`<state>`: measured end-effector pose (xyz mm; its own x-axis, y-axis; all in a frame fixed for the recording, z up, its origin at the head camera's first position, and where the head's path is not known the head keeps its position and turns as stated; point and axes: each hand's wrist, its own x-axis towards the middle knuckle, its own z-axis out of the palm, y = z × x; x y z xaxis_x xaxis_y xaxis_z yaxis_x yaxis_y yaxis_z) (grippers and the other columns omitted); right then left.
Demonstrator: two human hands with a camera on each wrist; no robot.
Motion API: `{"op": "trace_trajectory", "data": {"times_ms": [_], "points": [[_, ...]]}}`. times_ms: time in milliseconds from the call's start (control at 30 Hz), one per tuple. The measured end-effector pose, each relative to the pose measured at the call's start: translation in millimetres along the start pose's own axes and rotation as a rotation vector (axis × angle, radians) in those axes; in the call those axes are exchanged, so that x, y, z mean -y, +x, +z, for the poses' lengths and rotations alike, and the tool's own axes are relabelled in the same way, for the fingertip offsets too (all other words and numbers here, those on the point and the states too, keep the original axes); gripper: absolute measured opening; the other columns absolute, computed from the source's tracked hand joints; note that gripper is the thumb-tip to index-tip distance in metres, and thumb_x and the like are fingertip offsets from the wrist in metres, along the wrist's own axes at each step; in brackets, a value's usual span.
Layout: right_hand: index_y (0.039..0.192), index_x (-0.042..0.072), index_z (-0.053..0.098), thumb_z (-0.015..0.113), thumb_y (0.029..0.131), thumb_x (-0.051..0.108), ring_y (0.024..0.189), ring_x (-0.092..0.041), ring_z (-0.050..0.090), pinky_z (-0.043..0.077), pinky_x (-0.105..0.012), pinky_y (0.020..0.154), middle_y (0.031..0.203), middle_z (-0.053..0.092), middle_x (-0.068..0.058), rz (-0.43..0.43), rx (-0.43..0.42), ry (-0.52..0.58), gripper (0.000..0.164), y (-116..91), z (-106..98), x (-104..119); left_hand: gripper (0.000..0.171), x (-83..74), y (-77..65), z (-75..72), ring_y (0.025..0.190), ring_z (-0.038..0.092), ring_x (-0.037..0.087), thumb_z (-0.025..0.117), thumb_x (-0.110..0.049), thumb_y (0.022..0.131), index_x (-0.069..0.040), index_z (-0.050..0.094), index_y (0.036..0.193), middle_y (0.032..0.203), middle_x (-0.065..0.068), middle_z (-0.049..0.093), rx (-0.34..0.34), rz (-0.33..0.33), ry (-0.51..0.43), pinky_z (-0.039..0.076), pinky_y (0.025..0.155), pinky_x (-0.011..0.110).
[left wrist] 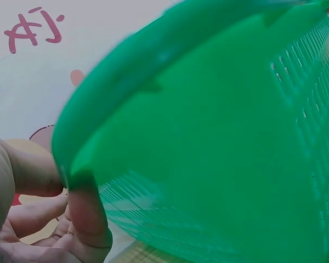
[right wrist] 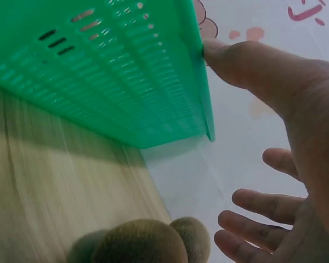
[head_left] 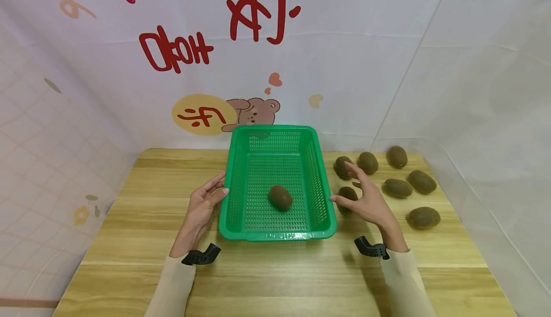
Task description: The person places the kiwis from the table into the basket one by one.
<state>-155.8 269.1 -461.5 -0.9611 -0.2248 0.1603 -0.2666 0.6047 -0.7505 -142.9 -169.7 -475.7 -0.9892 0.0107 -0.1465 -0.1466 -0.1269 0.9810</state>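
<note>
The left hand (head_left: 202,207) touched the green basket (head_left: 241,233) in the middle of the table (head_left: 129,259), and the right hand (head_left: 366,202), fingers spread wide and holding nothing, should have closed softly around the nearest kiwi (head_left: 347,193), not squeezed it.

A wooden table (head_left: 142,240) is carrying a green basket (head_left: 241,233) at its middle. Seven kiwis are lying on the boards to the basket's right, the nearest kiwi (head_left: 347,193) sitting just beside its wall.
</note>
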Motion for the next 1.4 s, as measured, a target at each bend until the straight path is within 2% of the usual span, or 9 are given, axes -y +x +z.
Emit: {"op": "trace_trajectory", "data": {"times_ms": [333, 500, 833, 967, 1200, 1400], "points": [[0.164, 0.014, 0.023, 0.084, 0.086, 0.038, 0.152, -0.043, 0.030, 0.036, -0.067, 0.117, 0.167, 0.029, -0.018, 0.068, 0.077, -0.021, 0.101, -1.0, -5.8, -19.4, 0.059, -0.5, 1.0, 0.6, 0.079, 0.056, 0.000, 0.065, -0.001, 0.099, -0.008, 0.046, 0.155, 0.114, -0.006, 0.062, -0.003, 0.000, -0.004, 0.043, 0.062, 0.015], [0.164, 0.013, 0.023, 0.084, 0.086, 0.040, 0.151, -0.047, 0.030, 0.035, -0.068, 0.116, 0.168, 0.026, -0.018, 0.076, 0.126, -0.034, 0.102, -1.9, -8.4, -28.1, 0.057, -1.3, 0.1, -0.4, 0.077, 0.054, 0.000, 0.065, -0.003, 0.099, -0.010, 0.048, 0.154, 0.114, -0.006, 0.062, -0.003, -0.003, 0.002, 0.043, 0.063, 0.015], [0.164, 0.016, 0.025, 0.088, 0.081, 0.044, 0.146, -0.051, 0.036, 0.038, -0.072, 0.112, 0.166, 0.031, -0.014, 0.142, 0.197, -0.037, 0.108, -6.7, -11.7, -43.0, 0.059, -0.5, 0.3, -0.4, 0.082, 0.059, 0.001, 0.065, -0.003, 0.099, -0.010, 0.047, 0.155, 0.115, -0.005, 0.062, 0.010, 0.001, -0.016, 0.047, 0.065, 0.014], [0.163, 0.014, 0.027, 0.088, 0.080, 0.043, 0.145, -0.052, 0.037, 0.039, -0.071, 0.113, 0.165, 0.033, -0.017, 0.152, 0.222, -0.031, 0.108, -7.4, -12.0, -47.4, 0.059, -0.8, 0.3, -0.2, 0.083, 0.061, 0.001, 0.065, -0.003, 0.099, -0.009, 0.046, 0.155, 0.115, -0.004, 0.062, 0.010, -0.002, -0.019, 0.050, 0.066, 0.014], [0.161, 0.007, 0.031, 0.090, 0.081, 0.027, 0.139, -0.052, 0.045, 0.044, -0.065, 0.111, 0.159, 0.039, -0.025, 0.150, 0.246, -0.006, 0.101, -8.8, -14.6, -52.9, 0.059, -1.2, 1.8, 2.7, 0.092, 0.064, 0.002, 0.064, -0.003, 0.100, -0.011, 0.046, 0.155, 0.119, -0.003, 0.060, 0.027, -0.011, -0.050, 0.054, 0.073, 0.014], [0.156, 0.006, 0.040, 0.091, 0.078, 0.014, 0.133, -0.049, 0.052, 0.052, -0.059, 0.106, 0.156, 0.044, -0.021, 0.135, 0.266, 0.039, 0.094, -9.1, -11.7, -53.5, 0.058, -1.6, 0.3, 1.1, 0.091, 0.064, 0.003, 0.064, 0.000, 0.099, -0.009, 0.047, 0.154, 0.118, -0.001, 0.061, 0.008, -0.012, -0.057, 0.055, 0.074, 0.015]]}}
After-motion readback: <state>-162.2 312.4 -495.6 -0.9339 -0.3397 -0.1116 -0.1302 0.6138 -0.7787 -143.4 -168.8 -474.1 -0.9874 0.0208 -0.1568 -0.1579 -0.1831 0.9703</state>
